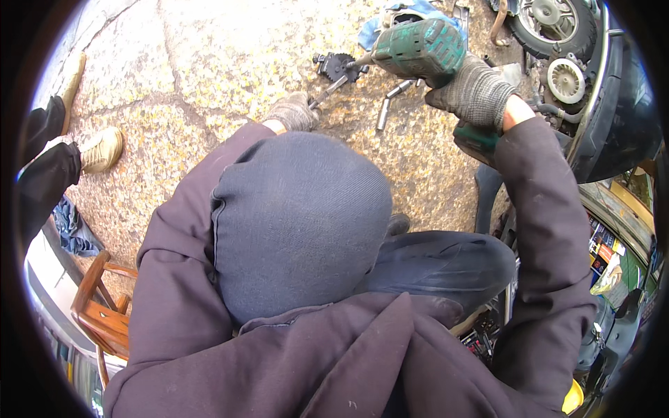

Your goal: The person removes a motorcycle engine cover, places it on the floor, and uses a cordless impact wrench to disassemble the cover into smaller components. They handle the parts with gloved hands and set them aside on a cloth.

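My right hand (475,94), in a grey knit glove, is closed round the handle of a worn green cordless impact wrench (421,50). The tool points left, and its nose reaches a dark toothed metal part (337,67) on the ground. My left hand (293,111), gloved alike, grips a metal bar tool (330,91) whose far end meets the same part. Whether the bar is a wrench or a pry bar does not show. Between my hands, a steel socket extension (383,113) lies on the stone ground.
A blue cloth (369,33) lies behind the impact wrench. At the far right are a scooter wheel (550,24) and a pale fan wheel (566,80) beside dark bodywork. Another person's shoe (102,150) rests at the left, above a wooden stool (104,319).
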Motion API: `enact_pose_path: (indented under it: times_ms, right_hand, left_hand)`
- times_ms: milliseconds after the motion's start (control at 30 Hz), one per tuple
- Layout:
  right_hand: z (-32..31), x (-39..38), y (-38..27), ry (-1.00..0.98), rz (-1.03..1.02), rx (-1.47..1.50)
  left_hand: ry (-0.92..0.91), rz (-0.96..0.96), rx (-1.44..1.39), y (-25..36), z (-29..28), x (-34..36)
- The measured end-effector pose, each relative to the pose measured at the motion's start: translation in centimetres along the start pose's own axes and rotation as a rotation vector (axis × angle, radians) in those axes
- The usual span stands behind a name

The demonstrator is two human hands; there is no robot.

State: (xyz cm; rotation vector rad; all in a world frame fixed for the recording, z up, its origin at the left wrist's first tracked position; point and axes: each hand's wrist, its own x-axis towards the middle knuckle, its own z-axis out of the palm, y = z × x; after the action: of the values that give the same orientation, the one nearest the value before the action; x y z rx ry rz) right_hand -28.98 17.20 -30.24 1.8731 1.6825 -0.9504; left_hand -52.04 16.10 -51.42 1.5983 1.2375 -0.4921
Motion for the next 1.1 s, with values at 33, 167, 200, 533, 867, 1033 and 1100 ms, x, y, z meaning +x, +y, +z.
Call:
enact_pose_path:
  times_ms: [33, 167, 200, 533, 867, 1033, 1100]
  right_hand:
    - [0.5, 0.4, -0.1, 0.029, -0.012, -0.058]
    - [1.4, 0.2, -0.1, 0.104, -0.035, -0.185]
    - [1.5, -0.2, -0.3, 0.076, 0.021, -0.211]
    - [-0.7, -1.9, -1.5, 0.098, -0.027, 0.015]
    - [3.9, -4.8, 1.0, 0.128, 0.067, 0.600]
    - [3.2, -4.1, 0.5, 0.155, -0.045, 0.449]
    - [2.4, -3.1, -0.1, 0.202, -0.063, 0.248]
  left_hand:
    - [-0.007, -0.039, 0.022, 0.2, 0.0, 0.1]
    - [-0.003, -0.012, 0.061, 0.2, 0.0, 0.5]
    - [-0.018, 0.003, 0.055, 0.2, 0.0, 0.7]
    - [0.044, 0.099, 0.085, -0.3, 0.0, 0.8]
    - [0.057, 0.108, 0.112, 0.5, -0.5, -0.3]
    - [0.030, 0.083, 0.186, 0.3, -0.8, 0.2]
    - [0.019, 0.079, 0.187, 0.1, -0.9, 0.5]
